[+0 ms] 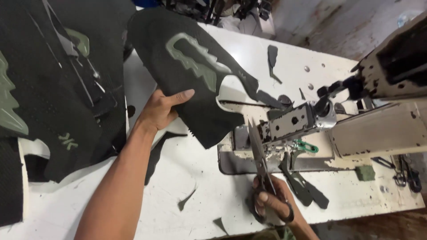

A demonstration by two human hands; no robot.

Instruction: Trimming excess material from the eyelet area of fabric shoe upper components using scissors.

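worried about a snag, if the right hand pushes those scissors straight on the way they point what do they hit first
Held by the right hand, the scissors point up the picture. First in line is probably the edge of the black fabric piece the left hand holds, though depth is unclear.

The fabric piece [195,75] is black with a jagged patch of olive green edged in pale grey, and the stack of cut pieces [53,89] beside it is likewise black with green shapes and thin white lines. The scissors [262,178] are dull steel with black handles. The table [200,178] is white and strewn with dark scraps, and the sewing machine [382,111] is chipped cream paint over dark metal.
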